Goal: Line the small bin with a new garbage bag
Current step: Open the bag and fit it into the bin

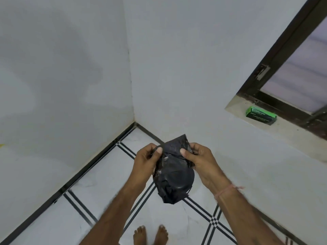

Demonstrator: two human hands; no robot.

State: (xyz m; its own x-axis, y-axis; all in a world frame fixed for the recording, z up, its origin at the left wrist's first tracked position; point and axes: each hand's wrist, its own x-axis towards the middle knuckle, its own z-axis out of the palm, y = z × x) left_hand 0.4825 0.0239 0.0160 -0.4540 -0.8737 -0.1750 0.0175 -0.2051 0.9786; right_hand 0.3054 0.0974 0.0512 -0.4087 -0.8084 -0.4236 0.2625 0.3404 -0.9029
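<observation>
A folded black garbage bag point(174, 147) hangs in front of me at chest height, its lower part crumpled. My left hand point(146, 160) pinches its upper left edge with thumb on top. My right hand point(200, 160) pinches the upper right edge the same way. A round black shape point(181, 179) shows at the bag's lower right; I cannot tell whether it is the small bin on the floor below or part of the bag.
I stand in a room corner with white walls and a white tiled floor point(99, 190) with black lines. A green box point(261, 115) lies on the window sill point(237, 105) at the right. My bare feet point(150, 234) are at the bottom.
</observation>
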